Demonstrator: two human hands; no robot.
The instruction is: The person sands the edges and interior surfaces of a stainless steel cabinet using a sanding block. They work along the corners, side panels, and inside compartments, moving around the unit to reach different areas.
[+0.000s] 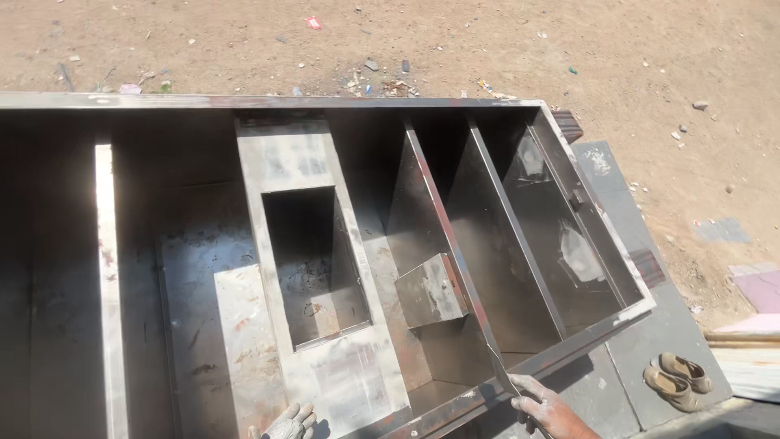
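Fingers (520, 389) curled (right hand) on cabinet rim (569, 343)

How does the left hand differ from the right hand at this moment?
The left hand wears a pale glove; the right hand is bare and dusty. The left hand rests low on the flat panel; the right hand grips the cabinet rim. Both touch the metal cabinet's near edge.

A pair of sandals (678, 380) lies on grey paving slabs (650, 325) beside littered dirt ground (487, 41).
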